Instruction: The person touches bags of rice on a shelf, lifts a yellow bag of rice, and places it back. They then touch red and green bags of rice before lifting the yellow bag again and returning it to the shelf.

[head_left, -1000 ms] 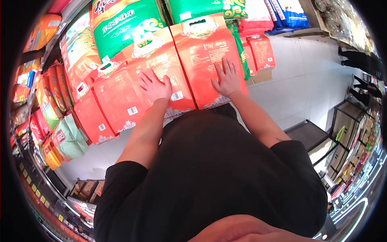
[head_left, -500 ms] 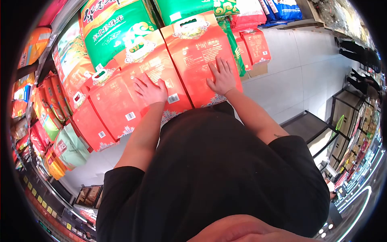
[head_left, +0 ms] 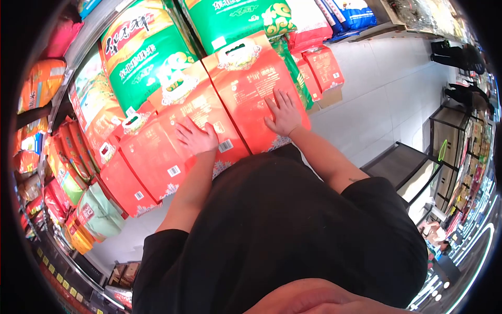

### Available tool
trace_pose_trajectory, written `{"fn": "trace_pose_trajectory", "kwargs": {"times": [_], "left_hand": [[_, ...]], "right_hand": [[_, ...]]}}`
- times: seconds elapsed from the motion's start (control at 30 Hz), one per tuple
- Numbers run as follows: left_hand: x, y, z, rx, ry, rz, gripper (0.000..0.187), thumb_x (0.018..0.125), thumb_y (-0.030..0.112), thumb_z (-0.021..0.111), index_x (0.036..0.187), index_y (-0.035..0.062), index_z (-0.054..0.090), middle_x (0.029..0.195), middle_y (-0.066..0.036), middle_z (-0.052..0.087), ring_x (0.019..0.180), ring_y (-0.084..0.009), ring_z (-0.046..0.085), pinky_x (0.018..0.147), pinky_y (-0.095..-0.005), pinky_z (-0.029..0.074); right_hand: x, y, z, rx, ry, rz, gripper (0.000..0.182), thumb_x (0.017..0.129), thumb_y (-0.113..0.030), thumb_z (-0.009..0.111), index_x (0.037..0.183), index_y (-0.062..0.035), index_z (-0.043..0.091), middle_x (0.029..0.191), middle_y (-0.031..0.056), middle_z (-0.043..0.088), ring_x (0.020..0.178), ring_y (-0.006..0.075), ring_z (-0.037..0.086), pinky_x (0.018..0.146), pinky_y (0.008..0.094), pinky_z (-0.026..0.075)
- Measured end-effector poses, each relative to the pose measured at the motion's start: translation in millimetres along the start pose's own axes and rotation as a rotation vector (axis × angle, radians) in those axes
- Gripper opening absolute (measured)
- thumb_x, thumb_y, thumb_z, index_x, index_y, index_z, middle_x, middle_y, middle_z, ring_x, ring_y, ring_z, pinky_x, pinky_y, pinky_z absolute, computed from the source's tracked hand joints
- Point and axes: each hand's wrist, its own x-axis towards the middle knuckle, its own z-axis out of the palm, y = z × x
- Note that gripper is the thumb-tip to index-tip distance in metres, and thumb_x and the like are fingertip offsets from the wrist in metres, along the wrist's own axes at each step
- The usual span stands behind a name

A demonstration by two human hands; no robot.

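Two red gift boxes with cut-out handles stand side by side in front of my body. My left hand (head_left: 197, 137) lies flat, fingers spread, on the face of the left red box (head_left: 212, 112), just above its barcode. On the right red box (head_left: 246, 86), my right hand (head_left: 285, 114) rests with its fingers apart, near the outer edge. Neither hand is wrapped round anything. Behind the boxes lean large green rice bags (head_left: 144, 57) with printed characters. Further red boxes (head_left: 149, 152) continue the row to the left.
Grey floor tiles (head_left: 361, 73) run along the right. A black-framed stand (head_left: 402, 165) is at the right, and two people in dark clothes (head_left: 460, 57) stand beyond it. A pale green bag (head_left: 99, 212) sits at lower left. Shelves with packaged goods line the left.
The view has shifted slightly, so boxes and bags sit a little lower in the picture. Both hands stay flat on the same two red boxes.
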Motion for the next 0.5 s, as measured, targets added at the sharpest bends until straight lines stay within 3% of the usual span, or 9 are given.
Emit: {"fn": "trace_pose_trajectory", "kwargs": {"times": [0.27, 0.5], "left_hand": [[-1.3, 2.0, -6.3, 0.026, -0.018, -0.020, 0.079, 0.086, 0.046, 0.054, 0.152, 0.0085, 0.032, 0.158, -0.030, 0.020, 0.146, -0.0484, 0.018, 0.117, -0.0616, 0.013], [-7.9, 7.4, -15.4, 0.081, -0.135, -0.083, 0.078, 0.091, 0.048, 0.049, 0.155, 0.0097, 0.027, 0.159, -0.027, 0.022, 0.148, -0.0410, 0.018, 0.118, -0.0596, 0.013]], "right_hand": [[-2.0, -3.7, -2.6, 0.031, 0.013, -0.005, 0.067, 0.087, -0.046, 0.057, 0.144, -0.0117, 0.047, 0.151, 0.0249, 0.036, 0.142, 0.0397, 0.031, 0.120, 0.0518, 0.019], [-10.5, -1.6, -2.9, 0.071, 0.024, -0.007, 0.070, 0.086, -0.046, 0.059, 0.143, -0.0083, 0.046, 0.150, 0.0266, 0.036, 0.141, 0.0411, 0.033, 0.119, 0.0527, 0.022]]}}
